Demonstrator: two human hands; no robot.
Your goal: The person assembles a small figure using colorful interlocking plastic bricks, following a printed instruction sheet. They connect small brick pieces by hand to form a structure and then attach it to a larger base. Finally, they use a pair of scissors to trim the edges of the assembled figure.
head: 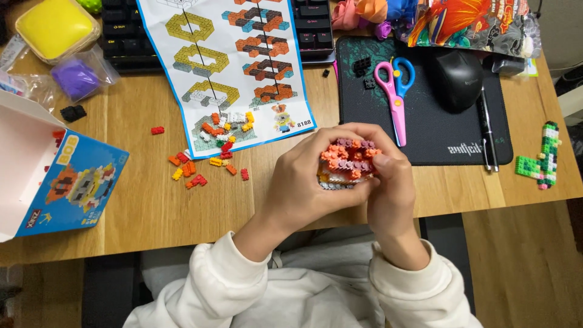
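We see a small orange, purple and grey block model made of tiny plastic bricks (345, 163) held just above the near edge of the wooden worktop (139, 206), its studded top facing up at us. Our left hand (303, 185) cups it from eight o'clock, fingers clamped under and around its left side; our right hand (388, 182) closes on it from four o'clock, thumb pressing its right edge. Both hands touch it equally, and its long axis runs roughly nine to three. At ten o'clock lie loose red, orange and yellow bricks (194, 167) beside the printed instruction sheet (243, 73). At two o'clock pink-and-blue scissors (395, 91) rest on the black mouse mat (425, 133).
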